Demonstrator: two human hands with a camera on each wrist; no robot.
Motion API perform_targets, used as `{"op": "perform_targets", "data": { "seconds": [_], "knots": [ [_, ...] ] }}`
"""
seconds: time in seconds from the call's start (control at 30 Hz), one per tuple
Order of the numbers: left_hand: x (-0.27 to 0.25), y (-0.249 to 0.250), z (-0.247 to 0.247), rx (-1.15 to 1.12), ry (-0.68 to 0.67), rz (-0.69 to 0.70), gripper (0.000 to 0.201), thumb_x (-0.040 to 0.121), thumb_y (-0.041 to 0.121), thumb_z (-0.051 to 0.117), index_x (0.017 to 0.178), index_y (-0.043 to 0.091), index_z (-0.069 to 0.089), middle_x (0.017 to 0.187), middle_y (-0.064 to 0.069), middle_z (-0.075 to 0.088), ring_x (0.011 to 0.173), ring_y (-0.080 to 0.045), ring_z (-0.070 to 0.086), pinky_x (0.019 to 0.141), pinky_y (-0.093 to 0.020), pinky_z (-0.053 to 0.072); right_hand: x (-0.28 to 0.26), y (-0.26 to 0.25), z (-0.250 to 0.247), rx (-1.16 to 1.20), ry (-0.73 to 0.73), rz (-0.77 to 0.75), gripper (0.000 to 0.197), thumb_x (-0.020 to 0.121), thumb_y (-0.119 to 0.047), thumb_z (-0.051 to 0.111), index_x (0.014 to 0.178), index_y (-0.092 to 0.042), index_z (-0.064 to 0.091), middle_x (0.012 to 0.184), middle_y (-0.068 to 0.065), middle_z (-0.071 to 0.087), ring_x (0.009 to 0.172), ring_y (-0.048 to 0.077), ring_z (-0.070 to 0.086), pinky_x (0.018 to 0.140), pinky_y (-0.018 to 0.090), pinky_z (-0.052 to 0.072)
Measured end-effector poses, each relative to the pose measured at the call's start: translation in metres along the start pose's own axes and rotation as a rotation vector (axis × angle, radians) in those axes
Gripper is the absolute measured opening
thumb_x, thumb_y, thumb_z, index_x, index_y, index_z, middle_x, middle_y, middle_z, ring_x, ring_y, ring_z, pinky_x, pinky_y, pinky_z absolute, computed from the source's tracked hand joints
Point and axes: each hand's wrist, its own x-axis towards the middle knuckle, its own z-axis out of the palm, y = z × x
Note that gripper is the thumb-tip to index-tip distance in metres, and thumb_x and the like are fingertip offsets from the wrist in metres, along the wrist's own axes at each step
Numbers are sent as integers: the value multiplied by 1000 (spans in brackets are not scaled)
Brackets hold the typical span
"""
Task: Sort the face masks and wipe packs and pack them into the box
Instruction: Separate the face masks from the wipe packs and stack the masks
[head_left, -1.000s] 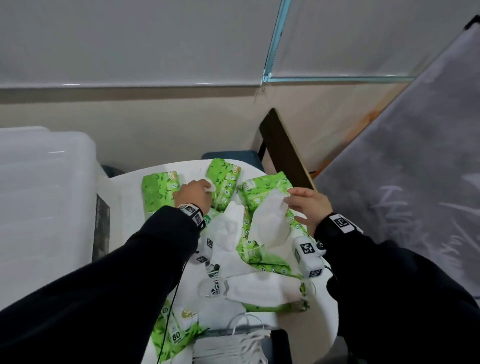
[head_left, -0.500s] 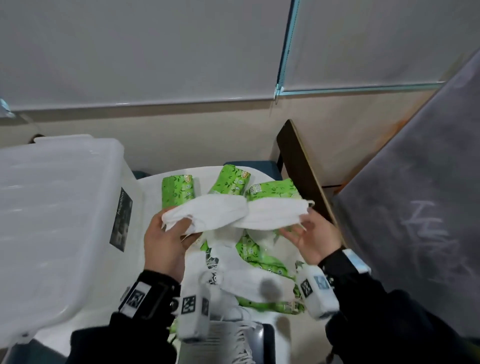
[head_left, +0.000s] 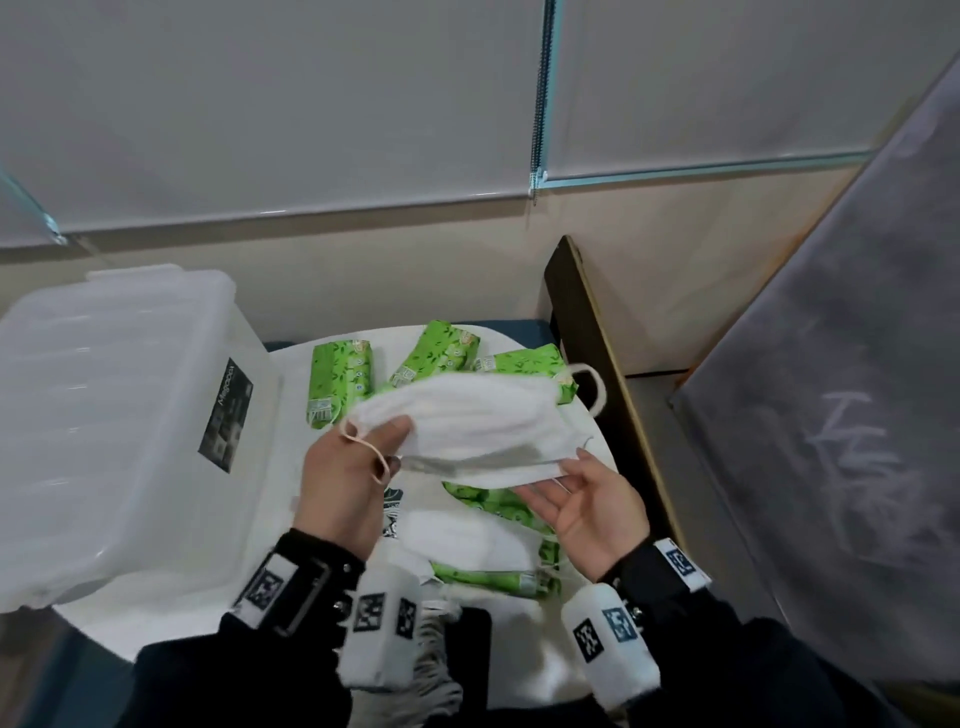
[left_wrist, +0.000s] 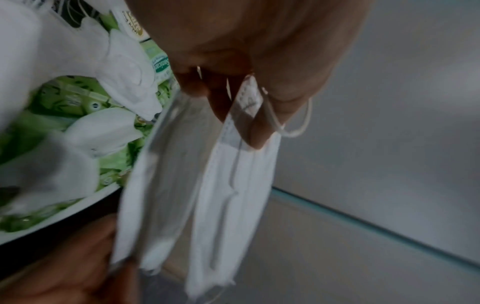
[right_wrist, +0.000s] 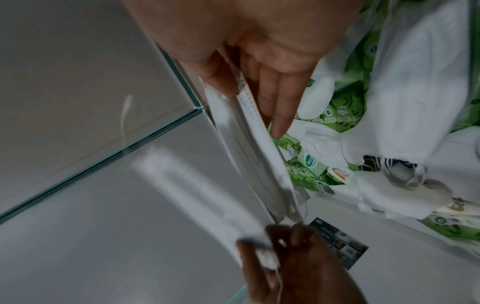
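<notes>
We hold the soft white pleated face masks (head_left: 467, 431) above the round white table (head_left: 171, 618): our left hand (head_left: 343, 483) pinches their left end between thumb and fingers, our right hand (head_left: 587, 509) props the right end on spread, straight fingers. They look featherlight and floppy, so the stiffer side seams seem the best hold. Green printed wipe packs (head_left: 340, 379) lie beyond. On the left, the translucent plastic storage box (head_left: 104, 415); we cannot tell its contents.

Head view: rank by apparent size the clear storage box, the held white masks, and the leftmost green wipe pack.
1. clear storage box, largest.
2. held white masks, gripped by the left hand; lifted nearer the camera, so somewhat enlarged.
3. leftmost green wipe pack, smallest.
</notes>
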Motion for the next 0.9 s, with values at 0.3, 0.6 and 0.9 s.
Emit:
{"op": "perform_targets", "data": {
  "seconds": [0.3, 0.6, 0.9],
  "knots": [
    [-25, -52, 19, 57, 28, -90, 14, 87, -2, 72, 92, 11, 75, 88, -8, 73, 80, -23, 64, 76, -36, 52, -26, -17, -20, -21, -181, 14, 46, 97, 3, 35, 141, 0, 47, 127, 27, 66, 112, 47, 66, 74, 53, 62],
    [-27, -57, -3, 0, 37, -74, 32, 81, -19, 66, 102, 5, 68, 91, -12, 65, 79, -26, 61, 69, -31, 51, -41, -2, -20, -277, -248, -129, 36, 95, 11, 52, 131, 7, 48, 124, 27, 66, 107, 40, 68, 89, 63, 57],
    [14, 1, -105, 736, -421, -34, 55, 81, -18, 58, 105, 27, 79, 104, -6, 70, 91, -22, 65, 78, -29, 49, -41, -10, -2, -591, 14, -438, 23, 93, 3, 66, 115, 7, 61, 100, 24, 68, 77, 26, 71, 72, 53, 63]
  ]
}}
